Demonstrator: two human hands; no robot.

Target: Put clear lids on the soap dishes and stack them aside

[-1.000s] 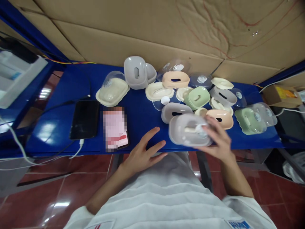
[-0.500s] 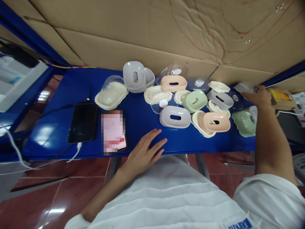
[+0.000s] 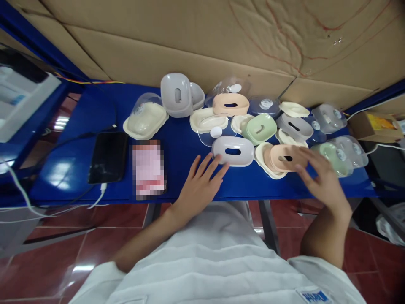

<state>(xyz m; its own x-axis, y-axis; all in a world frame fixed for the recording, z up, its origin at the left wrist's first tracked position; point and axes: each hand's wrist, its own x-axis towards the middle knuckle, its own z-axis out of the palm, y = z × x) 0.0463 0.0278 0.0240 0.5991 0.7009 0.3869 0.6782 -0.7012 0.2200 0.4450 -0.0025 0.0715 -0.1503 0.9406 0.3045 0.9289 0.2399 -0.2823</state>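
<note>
Blue counter (image 3: 79, 122), far left: black phone (image 3: 106, 157) lying flat with a cable at its near end, a blurred pink card (image 3: 148, 169) beside it. Behind these, a cream soap dish (image 3: 144, 120) under a clear lid.

Centre: your left hand (image 3: 199, 188) lies flat, fingers spread, fingertips touching the near edge of the grey soap dish (image 3: 233, 151); it grips nothing.

Right of that: peach soap dish (image 3: 286, 157) on a cream tray (image 3: 264, 158). Your right hand (image 3: 321, 177) hovers open, fingers spread, fingertips at the peach dish's right end; contact unclear, blurred. Green soap dish (image 3: 335, 155) just beyond.
</note>
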